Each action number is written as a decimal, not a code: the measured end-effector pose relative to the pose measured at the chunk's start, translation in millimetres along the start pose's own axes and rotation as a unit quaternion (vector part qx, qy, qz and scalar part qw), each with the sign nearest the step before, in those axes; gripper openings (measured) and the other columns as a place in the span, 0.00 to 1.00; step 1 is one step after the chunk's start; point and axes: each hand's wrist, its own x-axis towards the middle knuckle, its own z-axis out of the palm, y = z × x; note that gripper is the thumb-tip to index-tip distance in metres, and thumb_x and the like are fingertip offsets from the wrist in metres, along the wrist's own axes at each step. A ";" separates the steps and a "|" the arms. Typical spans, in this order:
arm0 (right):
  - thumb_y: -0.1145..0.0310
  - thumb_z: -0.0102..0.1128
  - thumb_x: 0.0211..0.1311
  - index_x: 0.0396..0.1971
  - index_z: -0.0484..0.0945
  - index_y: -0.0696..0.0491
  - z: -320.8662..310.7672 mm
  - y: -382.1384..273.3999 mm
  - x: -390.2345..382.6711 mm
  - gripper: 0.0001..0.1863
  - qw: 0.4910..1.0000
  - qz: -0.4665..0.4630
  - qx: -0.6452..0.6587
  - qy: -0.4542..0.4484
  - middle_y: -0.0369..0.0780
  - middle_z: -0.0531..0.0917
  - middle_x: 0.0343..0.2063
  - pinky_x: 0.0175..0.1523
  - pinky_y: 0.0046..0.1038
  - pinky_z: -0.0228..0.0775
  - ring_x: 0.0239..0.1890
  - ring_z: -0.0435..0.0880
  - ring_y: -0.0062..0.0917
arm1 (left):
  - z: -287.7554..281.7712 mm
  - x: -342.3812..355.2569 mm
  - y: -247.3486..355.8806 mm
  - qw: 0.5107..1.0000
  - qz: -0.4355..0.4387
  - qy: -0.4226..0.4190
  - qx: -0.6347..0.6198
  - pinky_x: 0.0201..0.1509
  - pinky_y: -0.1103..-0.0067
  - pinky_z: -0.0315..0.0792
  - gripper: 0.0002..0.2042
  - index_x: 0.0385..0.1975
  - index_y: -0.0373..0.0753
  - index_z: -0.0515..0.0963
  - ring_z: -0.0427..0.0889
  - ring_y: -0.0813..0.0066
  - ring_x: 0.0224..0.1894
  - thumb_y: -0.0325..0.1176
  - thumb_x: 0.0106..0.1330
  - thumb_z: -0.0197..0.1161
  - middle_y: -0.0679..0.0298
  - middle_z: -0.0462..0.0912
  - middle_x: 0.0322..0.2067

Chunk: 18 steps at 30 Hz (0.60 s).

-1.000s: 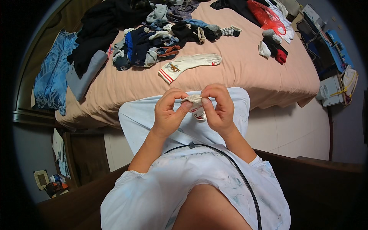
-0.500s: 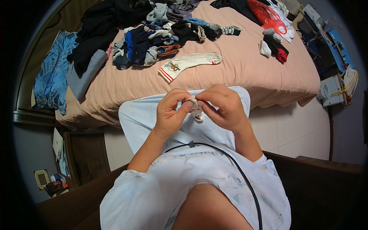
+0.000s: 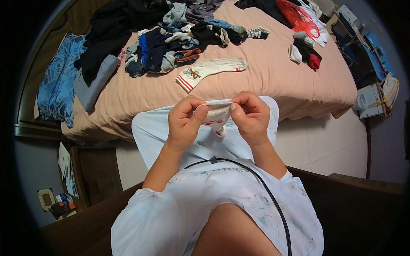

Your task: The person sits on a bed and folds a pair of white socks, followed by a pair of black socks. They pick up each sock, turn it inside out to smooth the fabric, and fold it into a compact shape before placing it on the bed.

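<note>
My left hand (image 3: 184,120) and my right hand (image 3: 250,117) pinch the top edge of a cream sock (image 3: 218,112) with red markings, stretched between them over my lap, which is covered in white cloth (image 3: 153,132). The sock's lower end hangs below my fingers. Just beyond my hands, on the bed, another cream sock (image 3: 215,67) lies flat, with red stripes at its cuff and a brown figure on it.
The pink-sheeted bed (image 3: 294,91) holds a heap of socks (image 3: 153,51), black clothing (image 3: 106,25), blue patterned fabric (image 3: 60,85), a small sock pile (image 3: 305,53) and a red plastic bag (image 3: 294,17). A black cord (image 3: 273,198) crosses my shirt.
My hands have moved apart since half a second ago, spreading the bunched sock into a wider, flatter shape between my fingertips.
</note>
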 end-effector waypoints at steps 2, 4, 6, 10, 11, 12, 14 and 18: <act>0.77 0.58 0.55 0.29 0.75 0.59 0.6 8.7 -0.1 0.03 0.996 0.025 0.086 -0.028 0.32 0.77 0.25 0.33 0.15 0.66 0.27 0.73 0.11 | -1.2 -1.7 -3.9 0.997 -0.037 -0.007 -0.070 0.34 0.89 0.68 0.09 0.35 0.33 0.75 0.72 0.88 0.31 0.34 0.68 0.59 0.70 0.77 0.29; 0.77 0.57 0.57 0.31 0.75 0.59 -0.5 14.5 -0.9 0.04 0.987 0.054 0.141 -0.060 0.32 0.77 0.26 0.34 0.15 0.66 0.28 0.73 0.12 | -0.3 -2.9 -4.7 0.992 -0.064 -0.013 -0.107 0.35 0.90 0.67 0.09 0.36 0.34 0.74 0.71 0.90 0.31 0.35 0.68 0.58 0.72 0.76 0.30; 0.75 0.57 0.59 0.33 0.75 0.58 -1.4 14.0 1.5 0.04 0.990 0.035 0.109 -0.080 0.31 0.77 0.28 0.37 0.15 0.65 0.30 0.72 0.11 | 2.9 -3.6 -2.2 0.990 -0.080 -0.018 -0.112 0.37 0.90 0.66 0.09 0.37 0.36 0.74 0.70 0.90 0.31 0.35 0.68 0.58 0.72 0.76 0.30; 0.72 0.54 0.64 0.35 0.73 0.58 -2.4 12.9 3.9 0.05 0.990 0.057 0.046 -0.122 0.32 0.77 0.30 0.38 0.16 0.65 0.31 0.72 0.12 | 9.5 -4.3 -0.4 0.996 -0.068 -0.003 -0.065 0.36 0.90 0.66 0.08 0.37 0.36 0.74 0.70 0.89 0.31 0.35 0.69 0.58 0.72 0.75 0.30; 0.72 0.53 0.66 0.36 0.73 0.58 -3.5 15.7 3.8 0.05 0.988 0.064 0.020 -0.141 0.33 0.77 0.30 0.39 0.16 0.65 0.32 0.73 0.13 | 10.1 -3.9 -1.7 0.997 -0.064 0.001 -0.051 0.36 0.90 0.66 0.08 0.37 0.36 0.74 0.70 0.90 0.31 0.35 0.69 0.58 0.72 0.76 0.29; 0.70 0.53 0.66 0.36 0.73 0.57 -1.6 16.8 3.1 0.06 0.990 0.060 0.050 -0.116 0.33 0.77 0.30 0.38 0.15 0.64 0.32 0.72 0.12 | 10.1 -3.6 -3.2 0.997 -0.059 0.006 -0.038 0.36 0.90 0.66 0.08 0.37 0.36 0.74 0.70 0.90 0.31 0.34 0.69 0.58 0.72 0.76 0.29; 0.68 0.54 0.67 0.34 0.73 0.57 6.4 20.1 0.1 0.07 0.991 0.051 0.110 -0.062 0.32 0.77 0.28 0.36 0.14 0.62 0.31 0.71 0.11 | 9.3 -3.1 -9.3 0.997 -0.061 0.013 -0.036 0.34 0.89 0.68 0.10 0.35 0.34 0.74 0.72 0.89 0.29 0.36 0.69 0.57 0.70 0.77 0.28; 0.65 0.49 0.70 0.34 0.72 0.55 24.1 18.6 0.0 0.09 0.928 0.163 0.336 0.002 0.34 0.79 0.27 0.34 0.18 0.70 0.27 0.76 0.14 | 19.8 1.4 -5.8 0.963 -0.163 0.069 -0.203 0.35 0.86 0.74 0.13 0.36 0.35 0.74 0.79 0.82 0.31 0.41 0.71 0.52 0.64 0.81 0.31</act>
